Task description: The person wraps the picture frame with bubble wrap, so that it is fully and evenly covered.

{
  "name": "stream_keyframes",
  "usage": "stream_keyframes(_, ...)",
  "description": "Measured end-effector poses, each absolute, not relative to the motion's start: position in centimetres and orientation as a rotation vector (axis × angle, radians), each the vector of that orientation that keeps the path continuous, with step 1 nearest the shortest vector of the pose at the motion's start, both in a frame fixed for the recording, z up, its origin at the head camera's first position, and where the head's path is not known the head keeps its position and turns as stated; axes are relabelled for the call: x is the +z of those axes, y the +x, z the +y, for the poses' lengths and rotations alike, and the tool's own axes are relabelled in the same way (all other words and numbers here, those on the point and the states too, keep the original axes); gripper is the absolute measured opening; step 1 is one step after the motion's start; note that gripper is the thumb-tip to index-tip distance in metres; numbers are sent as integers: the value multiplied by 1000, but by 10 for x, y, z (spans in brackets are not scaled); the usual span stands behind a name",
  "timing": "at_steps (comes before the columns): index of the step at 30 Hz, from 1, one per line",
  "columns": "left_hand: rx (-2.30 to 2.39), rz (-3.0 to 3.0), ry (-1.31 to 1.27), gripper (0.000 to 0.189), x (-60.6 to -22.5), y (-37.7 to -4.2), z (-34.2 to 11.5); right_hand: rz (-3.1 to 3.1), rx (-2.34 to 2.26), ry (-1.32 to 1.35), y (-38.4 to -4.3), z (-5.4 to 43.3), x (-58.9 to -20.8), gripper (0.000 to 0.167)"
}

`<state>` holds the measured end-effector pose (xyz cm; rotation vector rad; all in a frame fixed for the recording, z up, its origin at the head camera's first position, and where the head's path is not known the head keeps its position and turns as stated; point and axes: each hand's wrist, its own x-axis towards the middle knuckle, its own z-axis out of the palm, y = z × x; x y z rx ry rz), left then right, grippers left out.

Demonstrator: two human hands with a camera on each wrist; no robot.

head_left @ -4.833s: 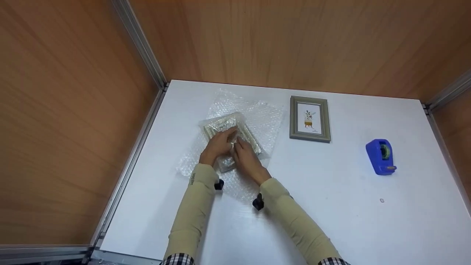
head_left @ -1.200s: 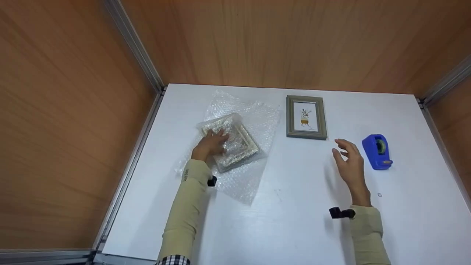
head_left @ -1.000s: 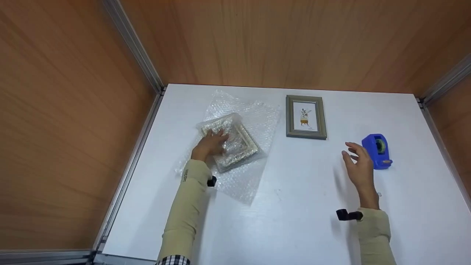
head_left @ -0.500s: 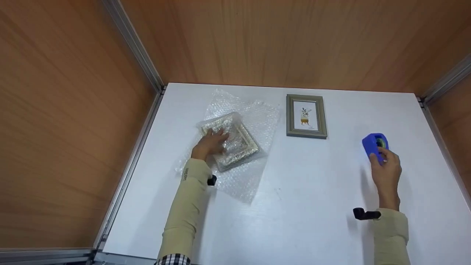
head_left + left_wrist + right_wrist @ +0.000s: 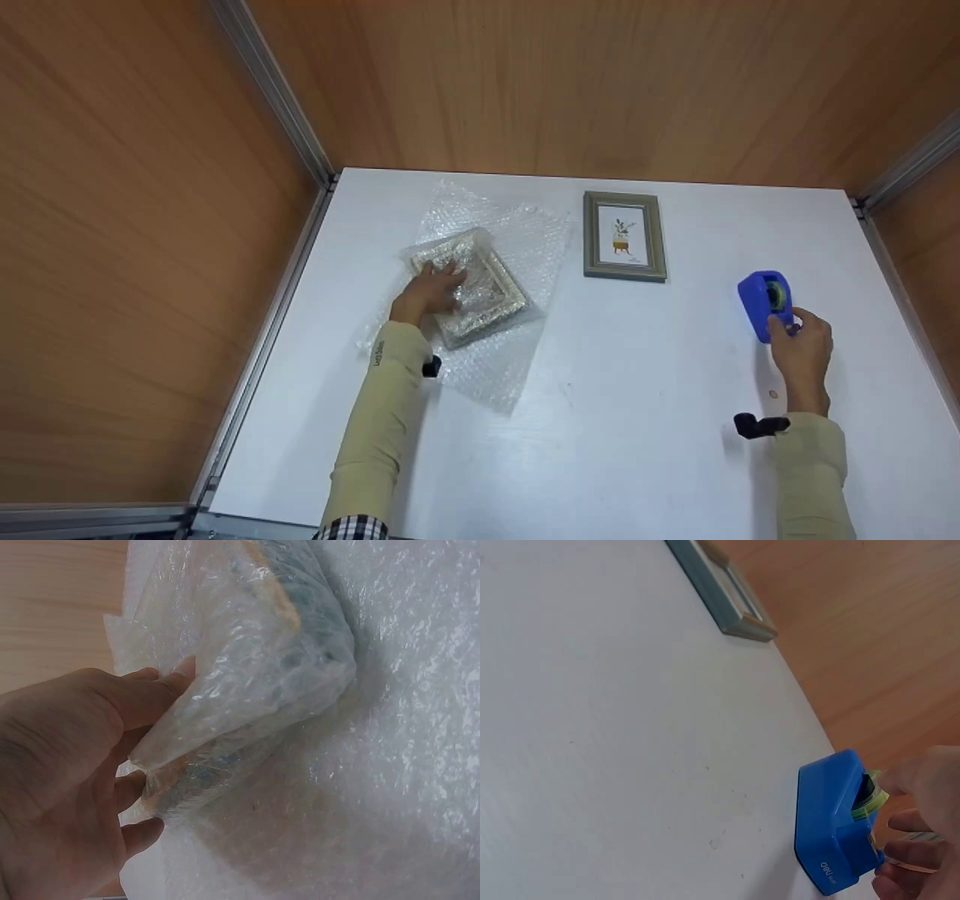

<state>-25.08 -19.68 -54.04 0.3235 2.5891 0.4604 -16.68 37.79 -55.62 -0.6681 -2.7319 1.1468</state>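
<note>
In the head view my left hand [image 5: 429, 292] rests with spread fingers on a picture frame [image 5: 495, 296] folded in bubble wrap [image 5: 517, 232]. In the left wrist view, that hand's fingertips [image 5: 142, 836] press at the edge of the wrapped bundle, beside a loose flap of wrap. At the right, my right hand [image 5: 804, 352] is at the front end of a blue tape dispenser [image 5: 756, 296]. Seen from the right wrist, its fingers pinch a strip of clear tape [image 5: 922, 837] coming off the dispenser, whose yellowish-green roll [image 5: 871, 799] shows beside the thumb.
A grey-green picture frame [image 5: 656, 240] with a plant picture lies between the wrapped bundle and the dispenser. Wooden panels [image 5: 585, 90] wall the white table [image 5: 637, 420] at the back and sides. A small round bit [image 5: 773, 394] lies near the right wrist.
My right hand left the wrapped bundle and moved right to the dispenser. From the roll it has shifted to the dispenser's front end and pinches tape. My left hand stays on the bundle.
</note>
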Motion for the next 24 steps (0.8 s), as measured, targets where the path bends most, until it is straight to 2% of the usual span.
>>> stream_keyframes(15,477,2595,328,73,-540,-251,-197,-2817,1137,-766,-178,394,-559,57)
stream_keyframes(24,450,2594,347,71,-540,-252,-197,-2901,1162,-815,-181,402,-553,63)
